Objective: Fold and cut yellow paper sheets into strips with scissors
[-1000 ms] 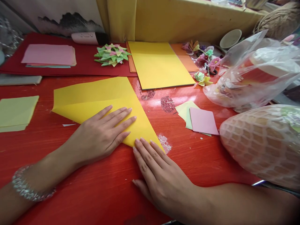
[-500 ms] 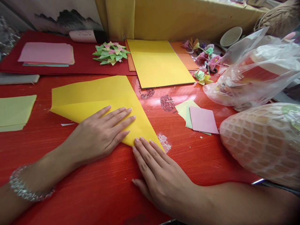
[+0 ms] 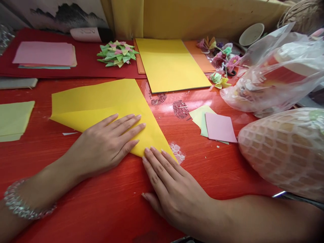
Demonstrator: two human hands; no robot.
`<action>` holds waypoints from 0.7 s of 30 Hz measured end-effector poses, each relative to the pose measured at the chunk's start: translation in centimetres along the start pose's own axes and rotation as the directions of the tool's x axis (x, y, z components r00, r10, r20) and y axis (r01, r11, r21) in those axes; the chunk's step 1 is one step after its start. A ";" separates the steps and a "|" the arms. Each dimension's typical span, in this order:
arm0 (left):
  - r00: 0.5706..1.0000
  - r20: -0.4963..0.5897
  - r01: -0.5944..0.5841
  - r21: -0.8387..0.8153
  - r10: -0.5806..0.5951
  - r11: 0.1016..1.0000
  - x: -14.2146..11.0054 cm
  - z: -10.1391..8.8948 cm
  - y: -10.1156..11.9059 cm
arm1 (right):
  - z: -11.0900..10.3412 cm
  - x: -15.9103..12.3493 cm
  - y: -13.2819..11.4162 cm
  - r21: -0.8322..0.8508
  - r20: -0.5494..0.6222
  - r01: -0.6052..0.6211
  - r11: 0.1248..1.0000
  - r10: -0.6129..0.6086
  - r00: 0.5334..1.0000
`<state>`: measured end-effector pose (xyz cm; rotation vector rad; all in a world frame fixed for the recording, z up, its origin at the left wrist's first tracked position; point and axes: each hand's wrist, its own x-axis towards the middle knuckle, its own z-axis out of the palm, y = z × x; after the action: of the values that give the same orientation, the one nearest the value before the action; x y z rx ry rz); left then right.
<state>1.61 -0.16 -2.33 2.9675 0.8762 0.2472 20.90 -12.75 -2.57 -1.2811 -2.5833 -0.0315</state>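
Note:
A yellow sheet of paper, folded over on itself, lies on the red table with its fold along the near side. The left end of the fold curves up a little, not pressed flat. My left hand rests on the middle of the sheet, palm down, its fingers stretched out and slightly apart. Against the sheet's near right corner lie the fingertips of my right hand; those fingers are straight and side by side, with the thumb apart on the table. Neither hand grasps anything.
Behind the sheet lie a stack of yellow card and a green-and-pink folded paper ornament. Small paper squares sit to the right, beside a fruit in a foam net and a plastic bag. Pale green paper is at left.
The view has shifted slightly. Both hands stay in nearly the same place on the yellow paper, and its fold looks the same.

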 end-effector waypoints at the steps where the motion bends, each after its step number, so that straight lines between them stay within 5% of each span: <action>1: 1.000 0.001 -0.001 -0.003 0.001 1.000 0.0 0.0 0.0 | 0.0 0.0 0.0 0.002 0.002 -0.002 1.000 0.002 1.000; 21: 1.000 0.005 0.020 -0.031 -0.020 0.999 0.1 0.0 0.0 | 0.1 0.1 0.0 0.013 -0.013 -0.006 1.000 0.006 1.000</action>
<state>1.69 -0.17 -2.31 2.9281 0.8920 0.2501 20.81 -12.68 -2.60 -1.2803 -2.5645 -0.0220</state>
